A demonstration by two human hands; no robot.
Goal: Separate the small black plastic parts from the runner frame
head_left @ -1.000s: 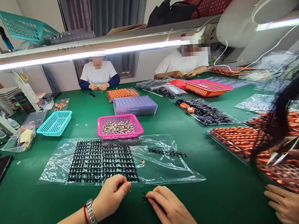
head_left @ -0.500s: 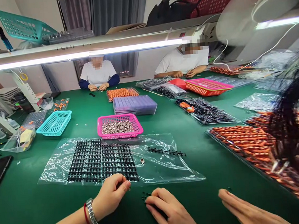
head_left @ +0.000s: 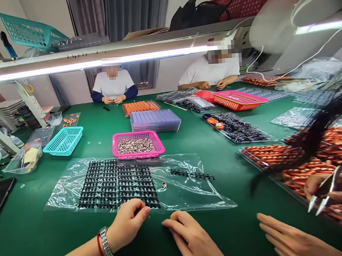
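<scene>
black plastic strips with small knobs (head_left: 118, 184) are lying in a close block on a clear plastic sheet (head_left: 190, 200) in the head view, filling the sheet from about nine to eleven o'clock of the left hand's fingertips. the rows are running crosswise, roughly nine to three. the left hand (head_left: 129, 222) is staying nearer to them than the right hand (head_left: 194, 237): its knuckles are overlapping the block's near right corner in the picture, though i cannot tell whether they are touching it.

the left thumb and forefinger are pressing together, and a tiny piece (head_left: 149, 216) is showing at their tips, too small to identify. the right hand's fingers are curling close together low over the green tabletop (head_left: 235, 232), at about four o'clock from the left fingertips; i cannot tell whether they are gripping anything.

a loose black knobbed strip (head_left: 192, 175) is lying on the sheet at one o'clock from the right fingertips, its long axis slanting from ten to four. one small silver metal fitting (head_left: 164, 185) is sitting at twelve o'clock from those fingertips, and a pink plastic basket (head_left: 118, 156) is holding many similar pieces beyond the sheet, near twelve from the left ones. off at three, another person's flat hand (head_left: 292, 237) is hovering or resting, which i cannot tell.
</scene>
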